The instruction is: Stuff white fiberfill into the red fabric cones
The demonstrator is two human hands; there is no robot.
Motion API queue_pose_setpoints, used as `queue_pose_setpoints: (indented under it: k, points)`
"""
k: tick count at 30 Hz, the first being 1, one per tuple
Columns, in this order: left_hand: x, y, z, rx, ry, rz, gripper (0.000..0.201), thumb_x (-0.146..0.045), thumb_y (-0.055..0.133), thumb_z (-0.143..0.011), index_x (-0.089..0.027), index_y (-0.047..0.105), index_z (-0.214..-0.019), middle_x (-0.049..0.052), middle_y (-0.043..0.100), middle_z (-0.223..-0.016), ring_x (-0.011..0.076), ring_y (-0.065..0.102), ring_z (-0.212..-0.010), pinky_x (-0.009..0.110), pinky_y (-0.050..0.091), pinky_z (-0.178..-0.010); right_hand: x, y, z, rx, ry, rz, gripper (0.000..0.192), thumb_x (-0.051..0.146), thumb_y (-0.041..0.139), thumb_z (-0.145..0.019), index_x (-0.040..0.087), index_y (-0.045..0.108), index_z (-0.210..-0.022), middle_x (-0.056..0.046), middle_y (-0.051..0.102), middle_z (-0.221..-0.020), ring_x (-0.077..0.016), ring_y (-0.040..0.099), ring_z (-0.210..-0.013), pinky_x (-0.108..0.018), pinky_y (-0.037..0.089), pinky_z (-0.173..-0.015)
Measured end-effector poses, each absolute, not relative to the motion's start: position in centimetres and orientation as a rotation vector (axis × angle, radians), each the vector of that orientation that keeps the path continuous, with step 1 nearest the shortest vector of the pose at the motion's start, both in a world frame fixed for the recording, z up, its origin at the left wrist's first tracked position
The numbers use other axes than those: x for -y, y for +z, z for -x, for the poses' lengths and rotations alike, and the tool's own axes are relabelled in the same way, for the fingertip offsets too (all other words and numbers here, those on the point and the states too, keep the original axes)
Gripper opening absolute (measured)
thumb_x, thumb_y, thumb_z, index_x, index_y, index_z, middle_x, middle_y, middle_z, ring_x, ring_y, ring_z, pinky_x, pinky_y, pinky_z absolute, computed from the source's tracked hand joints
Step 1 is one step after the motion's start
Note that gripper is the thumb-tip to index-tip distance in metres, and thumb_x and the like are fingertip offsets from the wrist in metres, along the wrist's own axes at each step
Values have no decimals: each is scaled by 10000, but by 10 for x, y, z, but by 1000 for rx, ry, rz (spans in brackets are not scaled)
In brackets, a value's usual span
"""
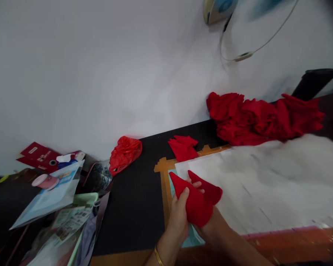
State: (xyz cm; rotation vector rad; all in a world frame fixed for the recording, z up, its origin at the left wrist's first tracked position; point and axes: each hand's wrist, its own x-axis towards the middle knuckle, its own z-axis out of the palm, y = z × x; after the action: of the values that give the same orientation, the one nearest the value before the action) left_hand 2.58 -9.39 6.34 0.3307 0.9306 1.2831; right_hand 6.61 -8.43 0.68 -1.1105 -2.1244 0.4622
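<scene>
My left hand (179, 210), with a gold bangle at its wrist, is closed around a pointed red fabric piece (195, 201). Its thumb lies along the near side; fingertips show beyond the cloth. A second pointed red flap (208, 186) sticks out to the right of these fingers; whether both flaps are one piece I cannot tell. From the lower right comes my right hand (211, 221), its fingers hidden inside or behind the red fabric. Just beyond lies a small stack of folded red cloth pieces (183, 147).
A large heap of red cloth (263, 118) lies against the wall, beside a black stand (312, 83). White sheeting (280, 177) covers the right of the black table (130, 207). At left are a red plastic bag (126, 153), a pink-and-white tub (45, 181) and a pale green basket (88, 197).
</scene>
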Motion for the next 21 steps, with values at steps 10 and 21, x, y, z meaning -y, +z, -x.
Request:
queue_pose_setpoints:
  k: [10, 21]
  points:
    - [78, 70, -11, -798, 1304, -87, 518, -475, 627, -857, -126, 558, -1233, 171, 695, -1168, 300, 698, -1004, 433, 549, -897, 98, 4, -132, 2180, 39, 902, 334, 52, 395, -882, 156, 669, -1041, -134, 722, -964, -237, 689, -795, -330, 583, -606]
    - [65, 58, 7, -967, 1440, 152, 229, -332, 600, -846, -118, 666, -891, 78, 724, -771, 199, 692, -700, 341, 563, -753, 93, 34, -162, 1938, 211, 970, 308, 94, 453, -936, 219, 585, -1184, -79, 697, -1167, -167, 673, -1052, -277, 581, -825]
